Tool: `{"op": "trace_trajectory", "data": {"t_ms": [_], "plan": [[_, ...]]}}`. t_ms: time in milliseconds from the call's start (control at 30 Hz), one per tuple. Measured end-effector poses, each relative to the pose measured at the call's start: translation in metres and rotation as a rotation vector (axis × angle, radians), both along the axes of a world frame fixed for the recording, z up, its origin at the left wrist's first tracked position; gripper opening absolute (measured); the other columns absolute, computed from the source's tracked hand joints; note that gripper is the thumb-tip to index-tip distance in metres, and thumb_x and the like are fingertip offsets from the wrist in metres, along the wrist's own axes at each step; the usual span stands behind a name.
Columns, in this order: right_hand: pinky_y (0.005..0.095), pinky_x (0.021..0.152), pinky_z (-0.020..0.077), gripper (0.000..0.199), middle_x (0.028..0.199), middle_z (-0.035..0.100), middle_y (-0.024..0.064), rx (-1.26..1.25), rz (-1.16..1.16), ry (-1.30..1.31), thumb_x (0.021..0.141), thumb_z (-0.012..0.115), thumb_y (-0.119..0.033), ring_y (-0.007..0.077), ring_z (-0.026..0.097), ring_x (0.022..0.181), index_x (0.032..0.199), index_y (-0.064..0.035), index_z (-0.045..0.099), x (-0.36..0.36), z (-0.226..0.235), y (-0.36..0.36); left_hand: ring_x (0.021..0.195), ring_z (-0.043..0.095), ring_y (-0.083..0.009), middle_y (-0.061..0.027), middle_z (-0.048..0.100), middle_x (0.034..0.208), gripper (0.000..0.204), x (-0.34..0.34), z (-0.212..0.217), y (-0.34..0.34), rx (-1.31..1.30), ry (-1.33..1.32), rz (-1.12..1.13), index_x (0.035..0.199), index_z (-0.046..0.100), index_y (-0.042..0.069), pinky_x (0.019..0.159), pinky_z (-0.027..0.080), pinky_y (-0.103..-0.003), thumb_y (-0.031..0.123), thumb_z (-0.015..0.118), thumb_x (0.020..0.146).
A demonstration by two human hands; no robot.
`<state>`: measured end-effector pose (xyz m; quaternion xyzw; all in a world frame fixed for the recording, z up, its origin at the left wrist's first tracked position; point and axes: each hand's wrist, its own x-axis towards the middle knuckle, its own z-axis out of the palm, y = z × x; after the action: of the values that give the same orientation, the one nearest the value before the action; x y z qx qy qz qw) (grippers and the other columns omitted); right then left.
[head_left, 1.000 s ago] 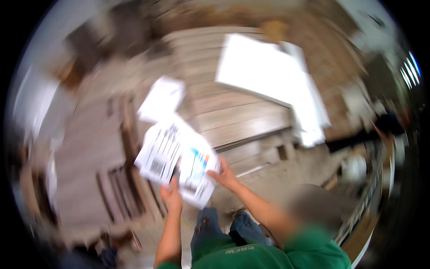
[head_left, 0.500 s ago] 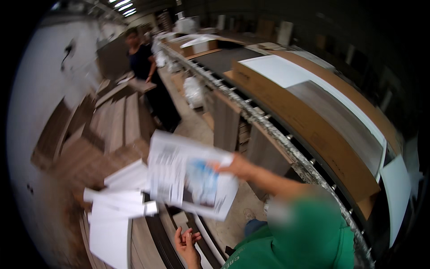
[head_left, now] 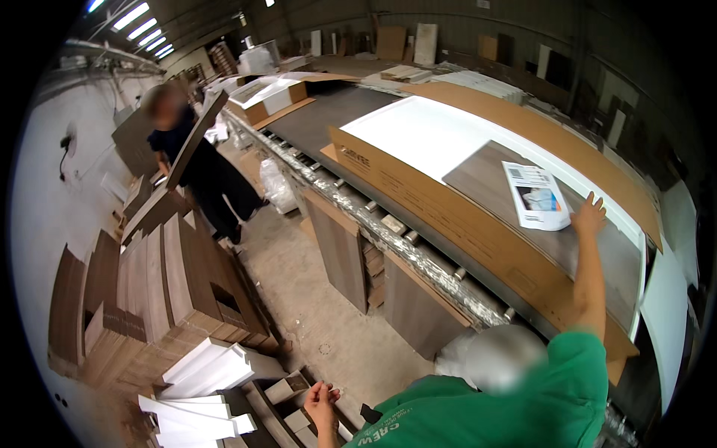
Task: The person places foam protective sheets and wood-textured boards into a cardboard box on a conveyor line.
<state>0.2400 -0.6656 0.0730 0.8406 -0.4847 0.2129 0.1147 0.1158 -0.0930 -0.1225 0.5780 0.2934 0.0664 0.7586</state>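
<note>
Since half a second ago the leaflet (head_left: 535,196) has left the right hand (head_left: 588,217), lying flat on the grey panel (head_left: 523,216) at right; fingers spread, resting beside it. Left hand (head_left: 321,399) hangs loosely open, empty, bottom centre.

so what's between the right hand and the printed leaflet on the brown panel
Nothing: the right hand touches the leaflet's edge on the brown panel, seen in the head view.

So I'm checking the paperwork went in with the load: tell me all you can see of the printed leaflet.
The leaflet is a white paper sheet with dark print at the top and a bluish picture below. It lies flat, slightly skewed, on the wood-grain panel inside the open cardboard carton. The right hand rests at its lower right corner, fingers spread; whether it touches the paper is unclear.
</note>
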Motion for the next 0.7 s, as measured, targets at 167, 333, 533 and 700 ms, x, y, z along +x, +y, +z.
{"op": "trace_trajectory", "data": {"t_ms": [167, 333, 533, 700], "plan": [[0.0388, 0.089, 0.0311, 0.048, 0.115, 0.041, 0.0220, 0.362, 0.566, 0.367, 0.077, 0.046, -0.034, 0.0349, 0.038, 0.106, 0.114, -0.0036, 0.040, 0.012, -0.077, -0.067, 0.062, 0.058, -0.0189, -0.0113, 0.057, 0.077, 0.019, 0.031, -0.020, -0.005, -0.006, 0.002, -0.093, 0.092, 0.051, -0.002, 0.056, 0.049, -0.028, 0.009, 0.052, 0.077], [0.0385, 0.084, 0.0354, 0.037, 0.103, 0.050, 0.0191, 0.265, 0.549, 0.080, 0.078, 0.048, -0.027, 0.0313, 0.045, 0.099, 0.103, 0.0003, 0.050, 0.026, -0.074, -0.050, 0.062, 0.056, -0.0142, -0.0062, 0.057, 0.072, 0.019, 0.040, -0.024, 0.018, 0.144, -0.002, -0.208, 0.091, 0.053, -0.002, 0.055, 0.045, -0.023, 0.011, 0.054, 0.077], [0.0309, 0.079, 0.0387, 0.027, 0.103, 0.052, 0.0141, 0.206, 0.943, -0.634, 0.082, 0.047, -0.016, 0.0240, 0.049, 0.094, 0.102, 0.0010, 0.050, 0.038, -0.063, 0.073, 0.059, 0.055, -0.0130, -0.0039, 0.055, 0.071, 0.016, 0.028, -0.034, 0.038, 0.057, 0.117, -0.092, 0.088, 0.054, 0.001, 0.054, 0.045, -0.023, 0.012, 0.054, 0.077], [0.0339, 0.079, 0.0392, 0.024, 0.097, 0.052, 0.0154, 0.531, 1.502, -0.205, 0.073, 0.054, -0.013, 0.0296, 0.048, 0.092, 0.094, -0.0021, 0.052, 0.037, -0.126, 0.300, 0.059, 0.056, -0.0125, -0.0040, 0.056, 0.071, 0.015, -0.028, -0.069, 0.088, 0.022, 0.134, 0.068, 0.086, 0.055, 0.001, 0.052, 0.045, -0.022, 0.011, 0.055, 0.075]]}}
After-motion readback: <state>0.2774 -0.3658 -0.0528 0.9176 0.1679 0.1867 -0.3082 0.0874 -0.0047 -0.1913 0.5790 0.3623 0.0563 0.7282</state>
